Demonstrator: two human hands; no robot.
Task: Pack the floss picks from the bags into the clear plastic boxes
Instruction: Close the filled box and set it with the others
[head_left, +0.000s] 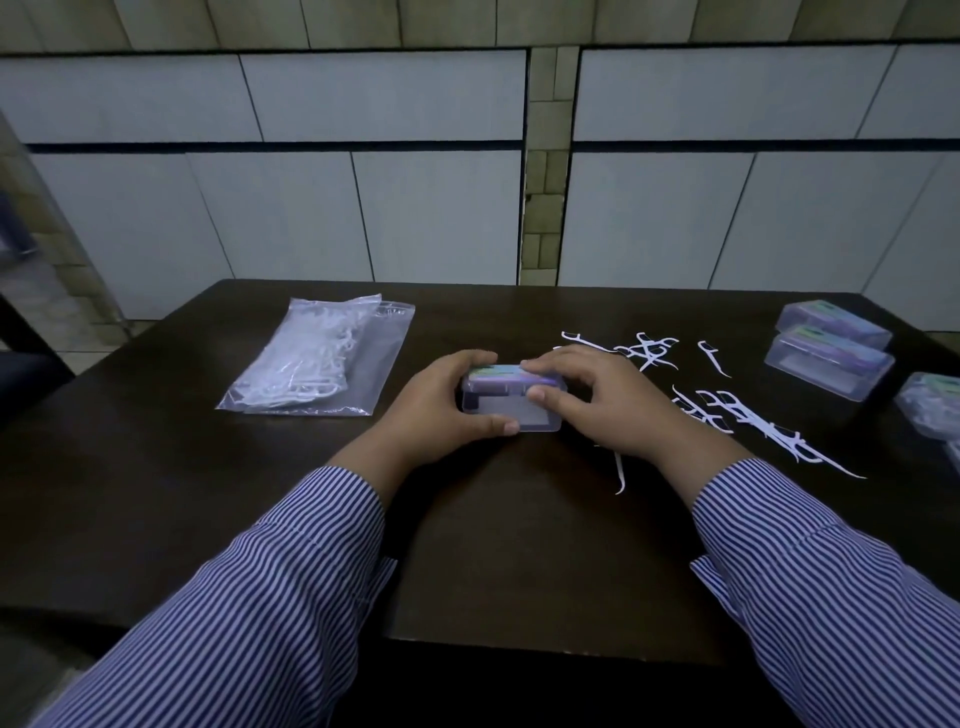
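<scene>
A small clear plastic box (511, 402) with a coloured label on its lid sits at the middle of the dark table. My left hand (441, 410) grips its left end, thumb along the front edge. My right hand (602, 400) holds its right end, fingers on the lid and thumb on the front. Whether anything is inside the box I cannot tell. A clear bag (317, 364) full of white floss picks lies to the left. Loose white floss picks (743, 415) are scattered to the right of my right hand.
Two stacked clear boxes (831, 353) stand at the table's far right, with another box (930, 410) at the right edge. One floss pick (619, 475) lies under my right wrist. A tiled wall rises behind the dark table (519, 545).
</scene>
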